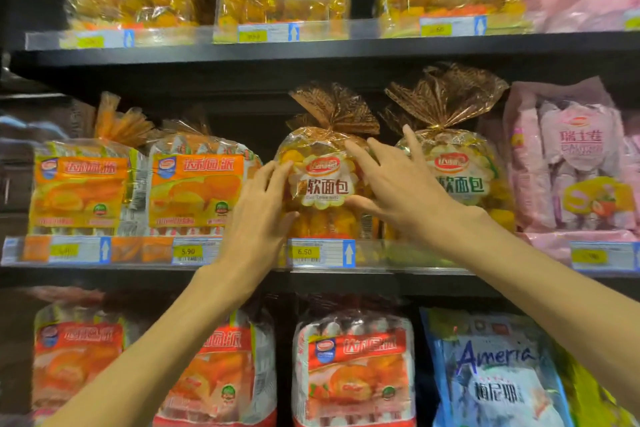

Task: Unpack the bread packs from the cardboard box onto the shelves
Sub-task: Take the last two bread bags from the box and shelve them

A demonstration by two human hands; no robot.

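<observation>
Bread pack (323, 180) upright at the middle shelf's (242, 269) front edge, tied neck upward; left hand (258, 215) and right hand (398, 184) flank it, fingers spread, touching its sides; both equally near.

The bread pack (323, 180) stands on the middle shelf (381, 276) between neighbouring packs.

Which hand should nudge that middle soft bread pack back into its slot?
Probably the left hand: it already cups the soft bread pack at its side. The right hand lies flat, fingers spread across toward the neighbouring pack.
</observation>
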